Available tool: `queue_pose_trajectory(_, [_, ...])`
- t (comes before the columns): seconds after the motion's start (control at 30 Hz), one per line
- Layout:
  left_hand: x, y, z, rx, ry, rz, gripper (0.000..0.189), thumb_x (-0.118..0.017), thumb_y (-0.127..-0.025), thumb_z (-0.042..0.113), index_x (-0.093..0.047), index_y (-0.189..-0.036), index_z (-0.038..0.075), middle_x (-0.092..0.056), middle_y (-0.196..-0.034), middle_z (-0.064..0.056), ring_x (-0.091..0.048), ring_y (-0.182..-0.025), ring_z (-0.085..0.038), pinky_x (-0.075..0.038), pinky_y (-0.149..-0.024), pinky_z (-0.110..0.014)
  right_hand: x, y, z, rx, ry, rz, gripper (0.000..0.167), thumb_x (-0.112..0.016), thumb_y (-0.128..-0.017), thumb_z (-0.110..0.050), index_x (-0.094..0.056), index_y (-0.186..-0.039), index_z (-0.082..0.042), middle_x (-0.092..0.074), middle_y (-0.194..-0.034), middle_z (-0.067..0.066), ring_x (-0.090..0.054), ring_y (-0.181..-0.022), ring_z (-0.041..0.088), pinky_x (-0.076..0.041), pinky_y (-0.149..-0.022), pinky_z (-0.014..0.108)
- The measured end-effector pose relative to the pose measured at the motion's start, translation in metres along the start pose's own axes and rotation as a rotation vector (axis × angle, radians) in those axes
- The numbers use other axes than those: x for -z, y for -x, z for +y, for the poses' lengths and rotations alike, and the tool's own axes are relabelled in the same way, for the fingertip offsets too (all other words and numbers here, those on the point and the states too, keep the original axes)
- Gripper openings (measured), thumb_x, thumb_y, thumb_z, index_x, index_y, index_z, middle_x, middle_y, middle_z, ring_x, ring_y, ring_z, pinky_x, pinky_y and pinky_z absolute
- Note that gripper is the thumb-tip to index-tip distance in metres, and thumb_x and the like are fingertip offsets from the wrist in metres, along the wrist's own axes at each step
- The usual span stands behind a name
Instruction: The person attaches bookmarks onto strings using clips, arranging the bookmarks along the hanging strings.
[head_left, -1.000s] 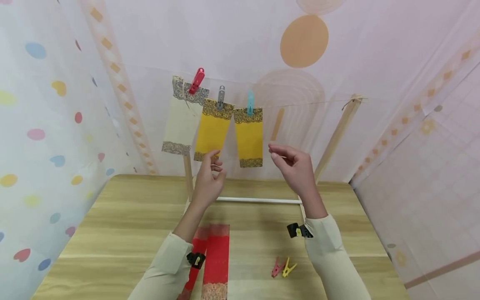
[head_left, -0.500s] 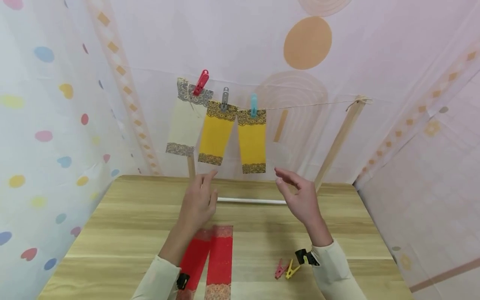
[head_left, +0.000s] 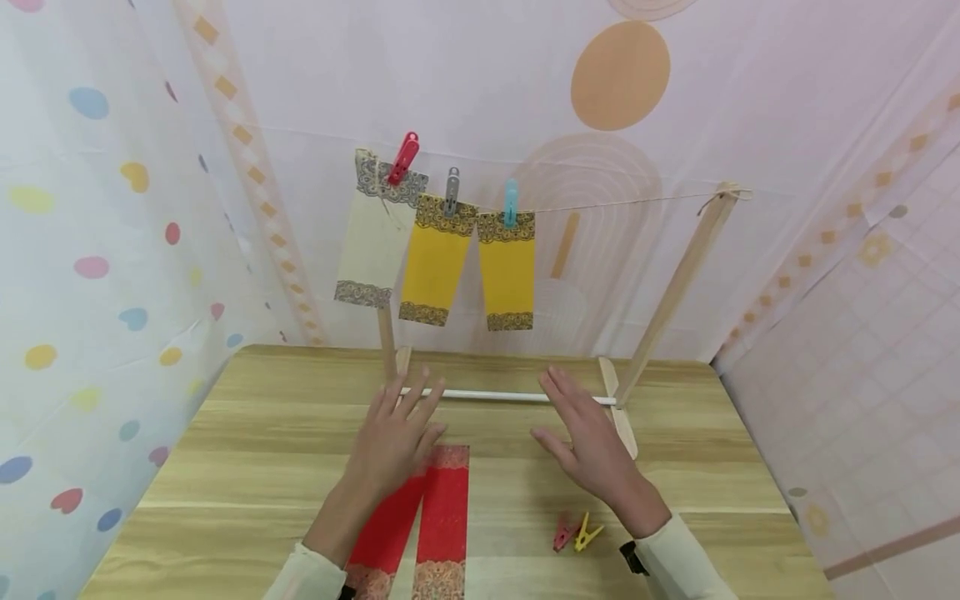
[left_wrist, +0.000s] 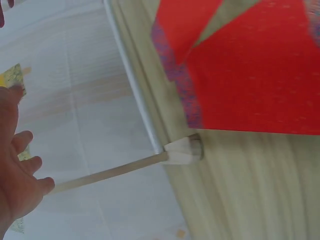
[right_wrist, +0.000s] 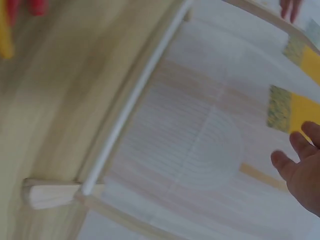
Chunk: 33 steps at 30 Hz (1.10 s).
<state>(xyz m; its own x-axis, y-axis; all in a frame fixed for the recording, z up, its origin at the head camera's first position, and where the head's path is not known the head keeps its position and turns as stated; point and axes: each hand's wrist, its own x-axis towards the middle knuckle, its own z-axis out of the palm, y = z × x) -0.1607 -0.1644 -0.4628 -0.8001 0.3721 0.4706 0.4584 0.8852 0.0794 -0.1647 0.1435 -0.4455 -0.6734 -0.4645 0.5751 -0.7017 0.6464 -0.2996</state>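
Note:
My left hand hovers with spread fingers over the top of two red paper strips, holding nothing. Opposite it, my right hand is also empty, its fingers extended and thumb apart. Behind them a string carries three patterned paper pieces. A red clothespin is on the cream piece. The left yellow piece has a grey clothespin, and the right yellow piece a light blue clothespin. A pink clothespin and a yellow clothespin lie below my right hand.
The string is tied to a wooden post on the right; another post stands at left. A white rod joins their feet low down. The wooden table ends against patterned curtains at the back and sides.
Both hands have come down and back from near the hanging yellow pieces to lower over the table. Their bent fingers have straightened. The hanging pieces stay clipped.

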Motion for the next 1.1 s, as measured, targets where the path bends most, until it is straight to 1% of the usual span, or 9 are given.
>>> queue_pose_trajectory(0.1, [-0.005, 0.008, 0.001, -0.001, -0.004, -0.037, 0.064, -0.067, -0.096, 0.038, -0.049, -0.151, 0.011, -0.042, -0.156, -0.018, -0.026, -0.147, -0.047, -0.024, -0.114, -0.065, -0.004, 0.01, 0.002, 0.012, 0.065, -0.058, 0.073, -0.071, -0.095, -0.033, -0.041, -0.153, -0.002, -0.03, -0.162, 0.02, -0.029, -0.147, 0.04, -0.028, -0.113, 0.061])
queue_pose_trajectory(0.2, [-0.012, 0.016, 0.002, 0.012, 0.017, -0.068, 0.066, -0.067, -0.095, 0.043, -0.049, -0.152, 0.013, -0.04, -0.157, -0.017, -0.024, -0.148, -0.047, -0.021, -0.113, -0.068, -0.007, 0.019, 0.003, 0.006, 0.097, -0.1, 0.074, -0.075, -0.092, -0.033, -0.044, -0.152, -0.004, -0.029, -0.162, 0.02, -0.026, -0.149, 0.04, -0.024, -0.113, 0.064])
queue_pose_trajectory(0.3, [-0.02, 0.026, 0.002, 0.046, 0.027, -0.113, 0.068, -0.064, -0.095, 0.047, -0.046, -0.154, 0.016, -0.038, -0.159, -0.017, -0.022, -0.148, -0.048, -0.02, -0.11, -0.073, -0.012, 0.03, 0.005, -0.006, 0.123, -0.159, 0.074, -0.073, -0.092, -0.037, -0.044, -0.153, -0.007, -0.029, -0.162, 0.02, -0.024, -0.149, 0.041, -0.021, -0.113, 0.067])
queue_pose_trajectory(0.43, [-0.028, 0.04, 0.001, 0.101, -0.005, -0.192, 0.073, -0.059, -0.095, 0.055, -0.04, -0.157, 0.02, -0.033, -0.161, -0.019, -0.02, -0.147, -0.051, -0.019, -0.106, -0.078, -0.025, 0.049, 0.009, 0.017, 0.152, -0.24, 0.079, -0.068, -0.092, -0.048, -0.041, -0.155, -0.009, -0.027, -0.163, 0.019, -0.022, -0.149, 0.042, -0.019, -0.112, 0.07])
queue_pose_trajectory(0.5, [-0.03, 0.045, 0.0, 0.12, -0.023, -0.221, 0.076, -0.057, -0.094, 0.059, -0.039, -0.157, 0.021, -0.033, -0.16, -0.02, -0.021, -0.146, -0.053, -0.019, -0.106, -0.079, -0.03, 0.058, 0.01, 0.035, 0.142, -0.263, 0.084, -0.071, -0.089, -0.05, -0.04, -0.156, -0.009, -0.027, -0.163, 0.02, -0.023, -0.149, 0.043, -0.018, -0.112, 0.071])
queue_pose_trajectory(0.63, [-0.033, 0.051, 0.001, 0.164, -0.011, -0.255, 0.078, -0.057, -0.093, 0.063, -0.039, -0.157, 0.023, -0.03, -0.161, -0.022, -0.02, -0.145, -0.057, -0.017, -0.105, -0.08, -0.036, 0.077, 0.017, 0.047, 0.128, -0.286, 0.097, -0.078, -0.079, -0.056, -0.04, -0.156, -0.011, -0.025, -0.165, 0.016, -0.023, -0.15, 0.041, -0.019, -0.112, 0.069])
queue_pose_trajectory(0.77, [-0.035, 0.056, 0.001, 0.222, 0.001, -0.282, 0.079, -0.061, -0.091, 0.063, -0.04, -0.157, 0.026, -0.029, -0.161, -0.023, -0.022, -0.143, -0.058, -0.015, -0.104, -0.081, -0.04, 0.095, 0.026, 0.085, 0.129, -0.294, 0.101, -0.078, -0.075, -0.062, -0.042, -0.155, -0.01, -0.029, -0.163, 0.017, -0.03, -0.146, 0.042, -0.025, -0.109, 0.07])
queue_pose_trajectory(0.87, [-0.039, 0.061, 0.0, 0.261, -0.013, -0.298, 0.084, -0.067, -0.087, 0.062, -0.039, -0.157, 0.026, -0.03, -0.159, -0.026, -0.024, -0.143, -0.057, -0.017, -0.103, -0.082, -0.041, 0.103, 0.031, 0.109, 0.116, -0.305, 0.098, -0.077, -0.077, -0.062, -0.045, -0.153, -0.008, -0.034, -0.16, 0.019, -0.035, -0.143, 0.044, -0.028, -0.107, 0.069])
queue_pose_trajectory(1.1, [-0.048, 0.072, -0.005, 0.333, -0.028, -0.291, 0.103, -0.08, -0.075, 0.062, -0.035, -0.159, 0.021, -0.028, -0.156, -0.033, -0.025, -0.142, -0.056, -0.022, -0.099, -0.083, -0.04, 0.114, 0.037, 0.085, 0.091, -0.367, 0.081, -0.076, -0.084, -0.054, -0.053, -0.146, -0.008, -0.045, -0.153, 0.019, -0.043, -0.139, 0.041, -0.038, -0.107, 0.06])
